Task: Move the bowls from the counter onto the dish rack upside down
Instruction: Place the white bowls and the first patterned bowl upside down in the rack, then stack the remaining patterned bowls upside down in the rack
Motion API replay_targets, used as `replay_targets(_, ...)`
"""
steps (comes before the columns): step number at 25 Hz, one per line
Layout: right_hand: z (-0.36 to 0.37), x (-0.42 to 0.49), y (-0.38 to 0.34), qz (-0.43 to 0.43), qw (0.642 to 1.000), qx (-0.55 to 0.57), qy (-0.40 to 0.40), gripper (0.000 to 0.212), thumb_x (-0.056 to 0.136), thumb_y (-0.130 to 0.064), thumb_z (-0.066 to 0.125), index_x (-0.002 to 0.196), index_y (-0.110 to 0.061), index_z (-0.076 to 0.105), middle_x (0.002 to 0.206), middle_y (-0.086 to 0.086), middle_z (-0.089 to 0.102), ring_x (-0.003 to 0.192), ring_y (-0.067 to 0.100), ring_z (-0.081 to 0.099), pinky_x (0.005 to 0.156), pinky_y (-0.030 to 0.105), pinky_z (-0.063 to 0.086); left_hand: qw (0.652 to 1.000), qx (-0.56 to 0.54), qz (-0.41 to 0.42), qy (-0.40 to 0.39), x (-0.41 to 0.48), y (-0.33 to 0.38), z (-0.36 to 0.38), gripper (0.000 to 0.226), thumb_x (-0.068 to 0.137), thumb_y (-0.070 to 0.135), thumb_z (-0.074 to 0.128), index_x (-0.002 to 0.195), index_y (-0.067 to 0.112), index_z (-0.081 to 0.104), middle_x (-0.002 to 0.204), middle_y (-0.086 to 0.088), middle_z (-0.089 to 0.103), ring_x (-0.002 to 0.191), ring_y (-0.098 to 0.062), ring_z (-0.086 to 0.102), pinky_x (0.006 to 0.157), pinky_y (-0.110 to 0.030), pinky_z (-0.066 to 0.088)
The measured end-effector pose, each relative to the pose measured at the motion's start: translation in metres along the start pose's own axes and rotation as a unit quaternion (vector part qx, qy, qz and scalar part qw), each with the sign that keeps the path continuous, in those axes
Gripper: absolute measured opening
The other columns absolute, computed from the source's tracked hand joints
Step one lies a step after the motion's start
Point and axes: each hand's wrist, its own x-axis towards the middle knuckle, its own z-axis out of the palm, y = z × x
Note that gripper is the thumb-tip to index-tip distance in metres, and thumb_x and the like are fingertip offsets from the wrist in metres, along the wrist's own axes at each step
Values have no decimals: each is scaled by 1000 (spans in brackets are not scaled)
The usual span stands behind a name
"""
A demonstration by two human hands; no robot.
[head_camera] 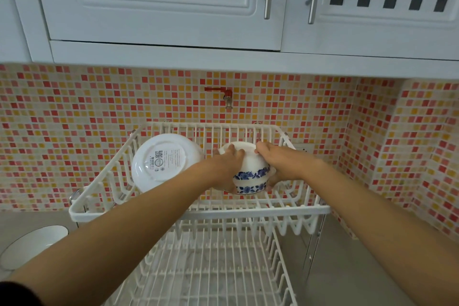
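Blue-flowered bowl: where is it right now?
In the head view, the blue-flowered bowl is upside down over the rack's upper tier, held between both hands, just right of the white bowl.

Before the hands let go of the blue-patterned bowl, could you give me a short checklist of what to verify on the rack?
1. Bowl upside down: ok. The blue-patterned bowl has its foot up and its rim down.
2. Both hands holding it: ok. Left hand and right hand grip opposite sides.
3. Bowl resting on the upper rack: cannot tell; its rim sits near the wires, contact is hidden.
4. Clear of the white bowl already on the rack: ok, a gap shows.
5. More left on the counter: not ok. A white dish remains at lower left.
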Motion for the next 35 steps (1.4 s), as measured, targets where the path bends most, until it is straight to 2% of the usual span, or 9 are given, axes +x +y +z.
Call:
replay_targets(7,-7,-7,-2,25,1000,8,1,92,62,-39,85,130,-23,26,138,0,43,111,23,53,83,38,50,999,8,-23,-30,-7,6,-10,113,77,34,73,149,11,-11,158,-17,-12,141,-48,14,113,-50,31)
replay_targets(11,-29,-17,-7,53,999,-4,12,96,77,-20,73,148,-27,10,156,0,23,136,23,37,103,42,44,999,-23,-8,29,-21,6,-39,103,85,29,65,148,8,-13,159,-14,-12,146,-37,11,117,-47,25)
replay_targets(14,-56,-13,-34,46,995,-40,80,79,85,-3,59,149,-19,16,156,3,23,140,19,30,114,35,32,992,-15,-6,127,-51,-17,-68,65,96,14,43,147,-5,7,159,-19,2,146,-33,12,119,-43,19)
replay_targets(18,-92,10,-115,-6,983,-42,177,52,100,-24,38,148,-13,22,154,7,29,140,20,31,113,36,28,979,-18,-80,186,-107,-88,-87,43,99,11,35,138,-6,36,147,-21,37,125,-33,48,103,-37,41)
replay_targets(20,-102,29,-165,-36,980,-39,190,53,101,-32,34,148,-12,22,154,7,29,140,21,31,113,39,29,976,-4,-121,183,-136,-130,-84,37,99,10,32,129,-8,45,137,-23,47,111,-33,54,95,-37,44)
replay_targets(21,-105,40,-194,-48,980,-33,190,54,101,-35,32,148,-11,22,154,7,29,140,22,30,113,40,29,973,3,-143,181,-151,-153,-80,38,100,11,31,129,-7,46,136,-23,48,114,-34,53,97,-38,43)
replay_targets(26,-99,110,-334,-81,983,9,164,53,101,-34,28,147,-7,22,154,11,27,140,26,30,112,40,28,961,-33,-239,136,-224,-283,-39,50,102,25,29,146,1,25,153,-20,30,140,-34,31,114,-41,26)
replay_targets(32,-27,192,-452,-11,992,109,57,50,99,-18,34,146,-3,23,153,14,25,134,32,36,105,39,37,945,-94,-309,50,-280,-415,51,57,101,36,28,148,5,21,155,-16,27,142,-33,27,117,-44,25)
replay_targets(35,46,226,-493,53,979,197,-12,51,99,-29,36,140,1,33,147,17,34,127,35,43,97,38,41,941,-122,-314,-7,-294,-453,99,56,101,35,28,146,2,24,153,-18,30,141,-34,29,114,-43,26)
